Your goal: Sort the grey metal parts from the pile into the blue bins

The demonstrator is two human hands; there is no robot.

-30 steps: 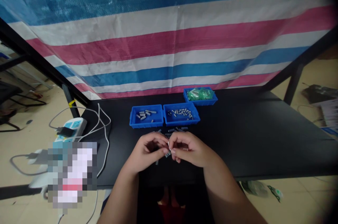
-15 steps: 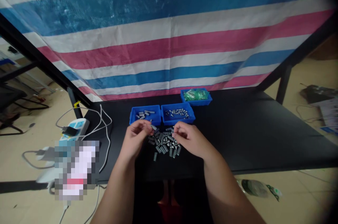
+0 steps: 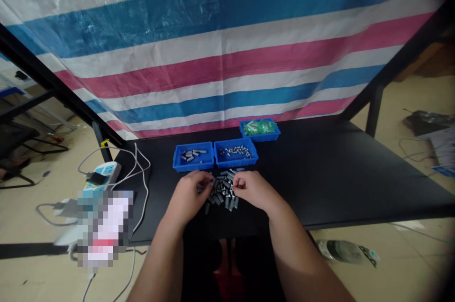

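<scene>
A loose pile of small metal cylinders and screws (image 3: 223, 188) lies on the black table (image 3: 302, 174). At its left edge is my left hand (image 3: 192, 193), its fingers curled together; what they hold, if anything, is too small to name. My right hand (image 3: 250, 188) is at the pile's right side, thumb and fingertips pinched, with their contents hidden. Just behind the pile, the left blue tray (image 3: 181, 167) holds several metal cylinders, and the blue tray beside it (image 3: 236, 162) holds many small screws.
A third blue tray (image 3: 261, 137) with green packets stands farther back. On the left are a power strip (image 3: 110, 169), white cables (image 3: 145, 188) and a pixelated object (image 3: 106, 226). Behind the table hangs a striped sheet (image 3: 220, 65).
My left hand has moved from the left tray's front edge down to the pile. My right hand stays beside the pile. The camera view has shifted slightly.
</scene>
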